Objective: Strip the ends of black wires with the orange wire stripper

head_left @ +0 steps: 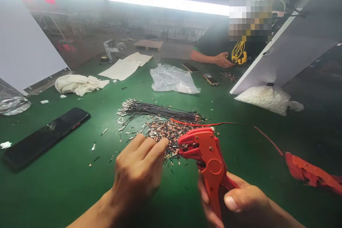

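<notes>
My right hand (235, 203) is wrapped round the handles of a red crimping tool (207, 156), whose jaws point left toward a heap of small copper terminals (168, 133). My left hand (139, 171) reaches into that heap with its fingers bent together at the tips; what they pinch is hidden. Behind the heap lies a bundle of thin black wires (160, 111) with metal ends. A single red wire (229, 124) runs from the tool's jaws off to the right.
On the green table (66, 185) lie a black phone (45, 137), white cloth (80, 83), paper sheets (123, 67), clear plastic bags (173, 78), a white bag of parts (267, 98) and red tape (312, 174). Another person's hand (223, 60) works opposite, holding yellow wires (238, 52).
</notes>
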{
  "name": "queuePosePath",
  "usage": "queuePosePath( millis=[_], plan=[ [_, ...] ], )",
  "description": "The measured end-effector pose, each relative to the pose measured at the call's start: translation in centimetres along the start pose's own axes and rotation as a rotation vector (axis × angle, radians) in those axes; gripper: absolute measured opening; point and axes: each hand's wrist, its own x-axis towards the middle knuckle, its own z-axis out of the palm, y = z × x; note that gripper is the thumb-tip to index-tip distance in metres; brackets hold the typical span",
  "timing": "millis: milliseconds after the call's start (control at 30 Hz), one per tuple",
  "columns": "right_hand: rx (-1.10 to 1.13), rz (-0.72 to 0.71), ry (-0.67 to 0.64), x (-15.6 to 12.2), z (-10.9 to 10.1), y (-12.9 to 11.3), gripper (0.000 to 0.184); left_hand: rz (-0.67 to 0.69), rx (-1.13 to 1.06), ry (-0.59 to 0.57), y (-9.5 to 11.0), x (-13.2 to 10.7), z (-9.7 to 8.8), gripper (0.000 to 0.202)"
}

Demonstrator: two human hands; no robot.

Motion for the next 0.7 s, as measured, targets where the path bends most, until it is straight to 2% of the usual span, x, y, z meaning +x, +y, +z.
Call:
queuePosePath(
  millis=[267, 433, 567, 700],
  plan=[
    [-0.008, -0.016, 0.056, -0.16, 0.14, 0.23, 0.034, 0.046, 0.087, -0.010, 0.48, 0.02, -0.29, 0.018],
    [-0.018, -0.033, -0.010, -0.02, 0.27, 0.28, 0.034, 0.035, 0.118, -0.004, 0.66, 0.01, -0.53, 0.017],
    [-0.043, -0.019, 0.022, -0.07, 0.42, 0.19, 0.034, 0.018, 0.192, -0.004, 0.74, 0.27, -0.85, 0.014],
    [-0.046, -0.036, 0.024, 0.00, 0.45, 0.29, 0.033, 0.063, 0.220, 0.016, 0.86, 0.30, -0.91, 0.015]
  ],
)
